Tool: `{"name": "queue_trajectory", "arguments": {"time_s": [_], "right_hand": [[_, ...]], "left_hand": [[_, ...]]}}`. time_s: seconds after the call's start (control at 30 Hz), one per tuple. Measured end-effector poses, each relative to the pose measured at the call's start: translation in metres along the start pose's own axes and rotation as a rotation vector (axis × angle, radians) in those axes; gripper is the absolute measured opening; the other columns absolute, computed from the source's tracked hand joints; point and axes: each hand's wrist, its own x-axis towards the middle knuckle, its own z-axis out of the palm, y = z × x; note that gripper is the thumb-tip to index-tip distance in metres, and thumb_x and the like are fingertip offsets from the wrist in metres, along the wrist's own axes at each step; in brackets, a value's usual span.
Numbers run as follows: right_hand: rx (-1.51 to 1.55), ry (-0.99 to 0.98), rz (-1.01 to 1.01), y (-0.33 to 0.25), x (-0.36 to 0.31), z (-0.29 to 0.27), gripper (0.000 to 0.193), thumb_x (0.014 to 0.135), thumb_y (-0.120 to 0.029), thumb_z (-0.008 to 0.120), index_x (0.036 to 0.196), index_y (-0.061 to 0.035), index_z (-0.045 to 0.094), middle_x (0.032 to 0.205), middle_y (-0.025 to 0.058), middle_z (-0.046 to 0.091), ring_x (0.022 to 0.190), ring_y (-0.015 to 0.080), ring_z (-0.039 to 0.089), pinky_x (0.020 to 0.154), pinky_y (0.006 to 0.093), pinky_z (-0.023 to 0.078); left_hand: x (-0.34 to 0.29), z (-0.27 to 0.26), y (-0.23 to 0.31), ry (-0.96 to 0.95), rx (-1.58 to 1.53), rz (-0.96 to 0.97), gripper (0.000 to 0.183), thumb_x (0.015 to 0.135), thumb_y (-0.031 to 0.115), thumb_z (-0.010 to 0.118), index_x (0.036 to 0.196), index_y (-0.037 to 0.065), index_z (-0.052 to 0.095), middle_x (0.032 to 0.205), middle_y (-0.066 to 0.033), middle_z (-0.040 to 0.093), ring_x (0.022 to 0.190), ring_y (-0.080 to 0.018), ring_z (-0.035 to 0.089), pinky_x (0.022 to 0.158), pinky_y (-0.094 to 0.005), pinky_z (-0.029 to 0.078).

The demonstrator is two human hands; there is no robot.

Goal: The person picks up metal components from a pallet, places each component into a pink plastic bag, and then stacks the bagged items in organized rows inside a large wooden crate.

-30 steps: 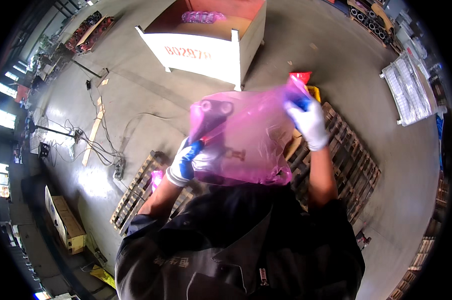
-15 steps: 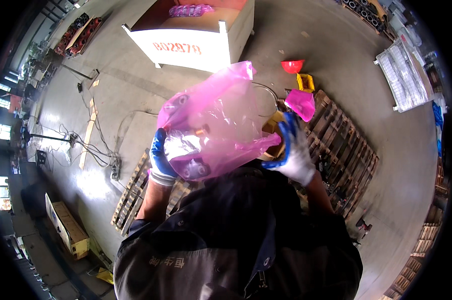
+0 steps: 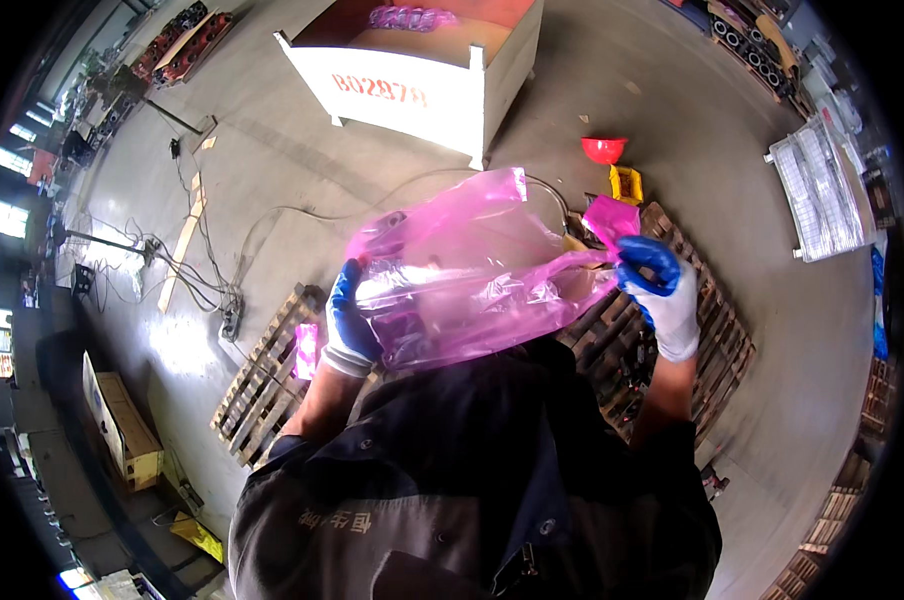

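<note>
Pink bag (image 3: 472,275) hangs stretched at chest height; left hand (image 3: 350,320) clamps its nine o'clock end, right hand (image 3: 657,290) pinches the three o'clock corner. Thin film might tear or slip onto the pallet (image 3: 267,385).

Pink see-through plastic bag (image 3: 462,275), crinkled, stretched roughly sideways at chest height above the wooden pallet (image 3: 272,380). Something pale and bulky sits in its left end; contents unclear.

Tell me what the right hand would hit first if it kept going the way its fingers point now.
The right hand points up and toward the person's left, pinching the pink plastic bag. Going on, it would likely just press further into that bag. Depth beyond is unclear.
</note>
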Motion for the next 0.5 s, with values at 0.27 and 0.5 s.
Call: {"name": "queue_trajectory", "arguments": {"time_s": [0.27,0.5], "right_hand": [[-0.960,-0.293,-0.815,-0.005,-0.036,0.078,0.079,0.077,-0.043,0.074,0.148,-0.0319,0.040,0.154,0.0120,0.037,0.140,0.0456,0.034,0.110,0.0663,0.029],[-1.170,-0.341,-0.956,0.027,0.051,0.156,0.064,0.090,-0.018,0.050,0.151,-0.0338,0.039,0.160,0.0100,0.030,0.145,0.0426,0.028,0.116,0.0608,0.024]], "left_hand": [[0.008,-0.001,-0.003,-0.128,-0.115,-0.071,0.046,0.101,0.043,0.046,0.112,0.003,0.065,0.104,-0.0123,0.070,0.086,-0.0237,0.066,0.077,-0.0348,0.055],[0.011,0.010,-0.016,-0.153,-0.119,-0.091,0.036,0.102,0.033,0.050,0.122,0.004,0.061,0.114,-0.0143,0.069,0.097,-0.0244,0.066,0.086,-0.0349,0.055]]}}
